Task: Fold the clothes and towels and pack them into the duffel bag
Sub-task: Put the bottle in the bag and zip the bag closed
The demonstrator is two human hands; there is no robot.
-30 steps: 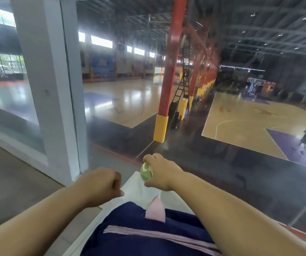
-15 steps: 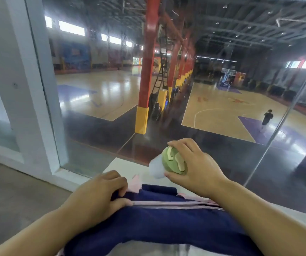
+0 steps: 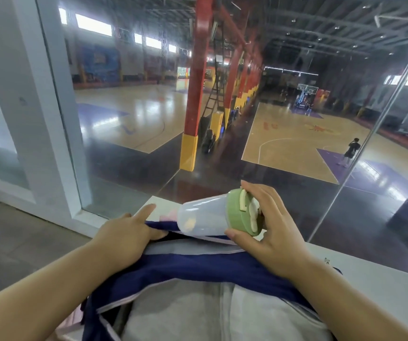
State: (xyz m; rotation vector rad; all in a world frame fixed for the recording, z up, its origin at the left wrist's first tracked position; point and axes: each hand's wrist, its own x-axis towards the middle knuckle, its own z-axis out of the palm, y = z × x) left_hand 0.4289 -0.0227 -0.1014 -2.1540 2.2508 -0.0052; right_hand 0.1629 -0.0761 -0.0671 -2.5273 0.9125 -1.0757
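Duffel bag (image 3: 198,269) far rim pinched by left hand (image 3: 124,238), right hand (image 3: 274,232) gripping bottle (image 3: 205,219) above

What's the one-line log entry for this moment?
left hand: grips duffel bag rim | right hand: holds bottle sideways at rim | grey fabric: inside bag

A single wide-angle view from the person's head, facing forward and tilted down (straight lines bow near the edges). It sits close above the duffel bag (image 3: 198,269), left hand (image 3: 126,238) and right hand (image 3: 271,232); the bottle (image 3: 205,220) lies near frame centre. Beyond, a glass wall (image 3: 124,173) overlooks a basketball court (image 3: 284,143) well below.
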